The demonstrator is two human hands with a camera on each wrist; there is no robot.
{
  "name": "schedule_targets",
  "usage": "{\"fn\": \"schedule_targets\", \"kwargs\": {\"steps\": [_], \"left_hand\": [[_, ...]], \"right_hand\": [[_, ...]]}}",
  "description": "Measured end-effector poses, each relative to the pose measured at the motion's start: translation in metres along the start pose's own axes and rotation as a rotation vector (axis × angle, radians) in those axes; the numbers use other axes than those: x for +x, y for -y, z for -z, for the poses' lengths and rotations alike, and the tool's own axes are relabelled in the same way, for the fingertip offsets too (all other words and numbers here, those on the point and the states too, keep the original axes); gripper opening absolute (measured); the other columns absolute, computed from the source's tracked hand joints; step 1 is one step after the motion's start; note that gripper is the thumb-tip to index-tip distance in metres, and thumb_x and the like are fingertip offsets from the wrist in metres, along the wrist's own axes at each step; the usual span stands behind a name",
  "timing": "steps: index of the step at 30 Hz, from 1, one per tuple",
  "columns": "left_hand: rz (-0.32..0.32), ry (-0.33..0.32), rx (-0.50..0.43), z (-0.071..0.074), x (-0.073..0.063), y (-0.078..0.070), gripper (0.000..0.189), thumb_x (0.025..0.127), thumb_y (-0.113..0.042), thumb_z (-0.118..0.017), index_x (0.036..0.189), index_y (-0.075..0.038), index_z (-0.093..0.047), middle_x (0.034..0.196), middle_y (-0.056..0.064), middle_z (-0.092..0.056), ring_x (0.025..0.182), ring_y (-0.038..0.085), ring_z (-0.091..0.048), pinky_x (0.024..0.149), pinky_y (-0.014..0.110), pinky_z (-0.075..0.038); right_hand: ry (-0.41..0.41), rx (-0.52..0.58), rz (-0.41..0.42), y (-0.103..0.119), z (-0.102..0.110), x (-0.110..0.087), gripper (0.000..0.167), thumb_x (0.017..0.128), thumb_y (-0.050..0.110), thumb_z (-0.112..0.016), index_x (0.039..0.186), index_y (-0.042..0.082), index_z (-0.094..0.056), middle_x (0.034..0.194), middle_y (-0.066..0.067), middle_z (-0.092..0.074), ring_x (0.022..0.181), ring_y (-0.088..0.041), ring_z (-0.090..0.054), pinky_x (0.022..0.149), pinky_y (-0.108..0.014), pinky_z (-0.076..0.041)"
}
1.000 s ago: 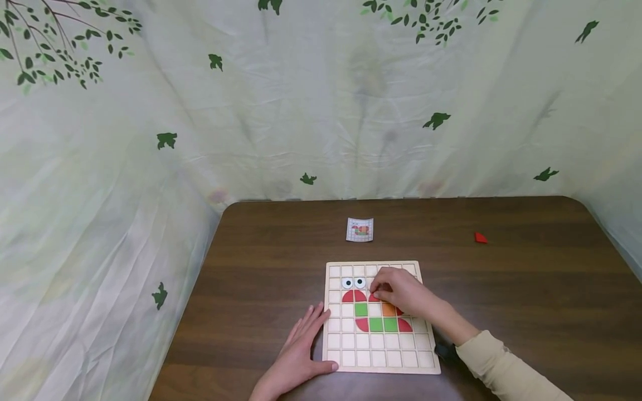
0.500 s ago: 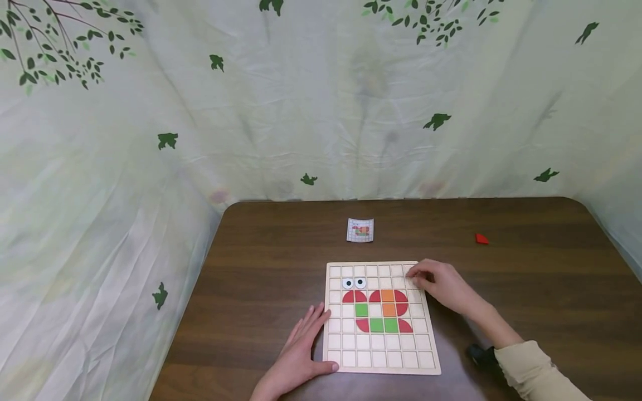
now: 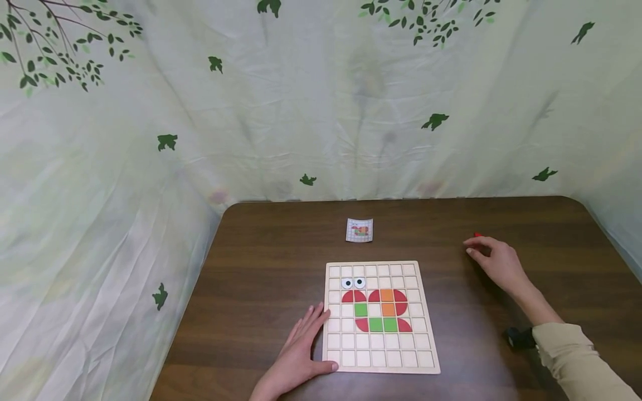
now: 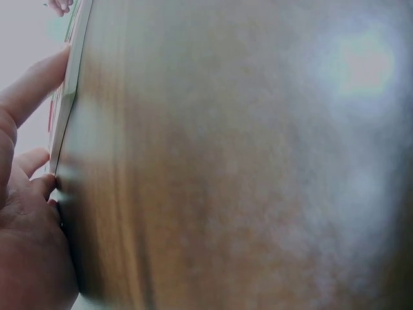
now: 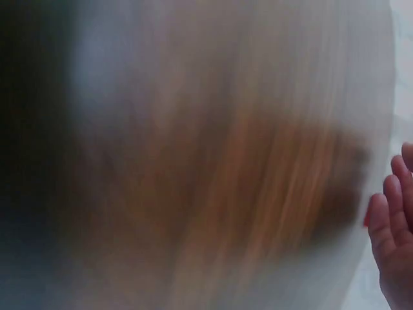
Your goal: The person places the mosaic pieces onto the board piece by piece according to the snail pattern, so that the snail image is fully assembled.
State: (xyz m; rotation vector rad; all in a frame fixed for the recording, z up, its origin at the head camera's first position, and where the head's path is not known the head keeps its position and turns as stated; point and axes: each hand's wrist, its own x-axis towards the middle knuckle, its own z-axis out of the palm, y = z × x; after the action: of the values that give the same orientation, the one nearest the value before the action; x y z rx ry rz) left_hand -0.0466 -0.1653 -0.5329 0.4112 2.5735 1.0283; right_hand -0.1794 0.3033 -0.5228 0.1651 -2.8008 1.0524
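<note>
A pale wooden grid board (image 3: pixel 379 359) lies flat on the table. My left hand (image 3: pixel 296 356) rests against its left side, fingers straight along the edge and thumb at the near left corner. On the grid sit two eye tiles (image 3: pixel 353 283), several red quarter-round tiles (image 3: pixel 374 296), two orange squares (image 3: pixel 388 309) and green squares (image 3: pixel 375 324). My right hand (image 3: pixel 499 266) hangs loosely over the table's right side, thumb and index finger apart. Just behind its fingertips shows a loose red piece (image 3: pixel 477 234), mostly covered by the hand; a red sliver (image 5: pixel 366 216) also shows in the right wrist view.
A small picture card (image 3: pixel 359 230) printed with a coloured grid figure lies behind the board. Brown wood-grain table (image 3: pixel 271 267) surrounds everything, and a pale leaf-and-bird patterned curtain (image 3: pixel 331 111) hangs along its back edge. A black band (image 3: pixel 519 338) is on the right wrist.
My right hand has left the red tile in the board's upper row and travelled right to the loose red piece. The left hand and the board have stayed put.
</note>
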Motion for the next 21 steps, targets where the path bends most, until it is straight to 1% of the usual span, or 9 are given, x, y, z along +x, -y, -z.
{"fn": "schedule_targets", "kwargs": {"steps": [3, 5, 8, 11, 13, 16, 21], "left_hand": [[-0.008, -0.004, -0.001, 0.0, 0.0, 0.0, 0.096, 0.074, -0.046, -0.082, 0.154, -0.022, -0.035, 0.163, -0.003, -0.018, 0.15, 0.023, -0.007, 0.116, 0.055, -0.009], [-0.017, -0.01, -0.003, -0.001, 0.0, 0.0, 0.096, 0.074, -0.045, -0.082, 0.153, -0.021, -0.035, 0.163, -0.002, -0.018, 0.15, 0.024, -0.008, 0.115, 0.056, -0.009], [-0.022, -0.017, 0.0, -0.001, 0.0, -0.001, 0.095, 0.074, -0.044, -0.083, 0.153, -0.021, -0.035, 0.163, -0.002, -0.019, 0.15, 0.025, -0.009, 0.115, 0.056, -0.01], [-0.017, -0.016, 0.004, -0.001, 0.0, -0.001, 0.096, 0.074, -0.044, -0.083, 0.153, -0.022, -0.035, 0.163, -0.003, -0.018, 0.15, 0.024, -0.008, 0.115, 0.055, -0.01], [-0.009, -0.013, 0.007, -0.001, 0.0, -0.001, 0.096, 0.073, -0.044, -0.083, 0.154, -0.022, -0.035, 0.163, -0.003, -0.018, 0.15, 0.023, -0.008, 0.116, 0.054, -0.009], [-0.005, -0.011, 0.01, -0.001, -0.001, -0.001, 0.096, 0.073, -0.043, -0.083, 0.154, -0.021, -0.034, 0.163, -0.004, -0.017, 0.15, 0.022, -0.007, 0.116, 0.053, -0.009], [-0.006, -0.011, 0.008, -0.001, -0.001, 0.0, 0.096, 0.073, -0.043, -0.083, 0.154, -0.022, -0.034, 0.163, -0.004, -0.017, 0.15, 0.022, -0.007, 0.116, 0.053, -0.009]], "right_hand": [[-0.042, -0.006, -0.017, -0.009, 0.003, 0.005, 0.019, 0.096, 0.011, -0.063, 0.112, 0.001, -0.069, 0.101, -0.019, -0.068, 0.088, -0.035, -0.061, 0.066, -0.04, -0.049], [-0.064, -0.019, -0.035, -0.013, 0.004, 0.009, 0.02, 0.096, 0.01, -0.064, 0.111, -0.001, -0.068, 0.096, -0.016, -0.066, 0.083, -0.031, -0.06, 0.063, -0.035, -0.045], [-0.08, -0.036, -0.07, -0.017, 0.006, 0.016, 0.023, 0.095, 0.011, -0.065, 0.112, -0.004, -0.065, 0.093, -0.017, -0.063, 0.079, -0.03, -0.056, 0.063, -0.035, -0.041], [-0.073, -0.053, -0.103, -0.02, 0.008, 0.023, 0.028, 0.095, 0.013, -0.065, 0.114, -0.008, -0.062, 0.093, -0.021, -0.059, 0.08, -0.033, -0.054, 0.065, -0.042, -0.04], [-0.055, -0.063, -0.12, -0.022, 0.009, 0.027, 0.032, 0.096, 0.015, -0.064, 0.116, -0.009, -0.06, 0.095, -0.024, -0.058, 0.083, -0.036, -0.054, 0.066, -0.046, -0.042], [-0.024, -0.077, -0.121, -0.022, 0.011, 0.03, 0.034, 0.097, 0.017, -0.063, 0.116, -0.01, -0.061, 0.099, -0.028, -0.06, 0.086, -0.04, -0.056, 0.068, -0.05, -0.043], [0.006, -0.076, -0.126, -0.021, 0.009, 0.031, 0.032, 0.096, 0.019, -0.064, 0.113, -0.008, -0.063, 0.099, -0.026, -0.063, 0.083, -0.036, -0.058, 0.066, -0.045, -0.044]]}}
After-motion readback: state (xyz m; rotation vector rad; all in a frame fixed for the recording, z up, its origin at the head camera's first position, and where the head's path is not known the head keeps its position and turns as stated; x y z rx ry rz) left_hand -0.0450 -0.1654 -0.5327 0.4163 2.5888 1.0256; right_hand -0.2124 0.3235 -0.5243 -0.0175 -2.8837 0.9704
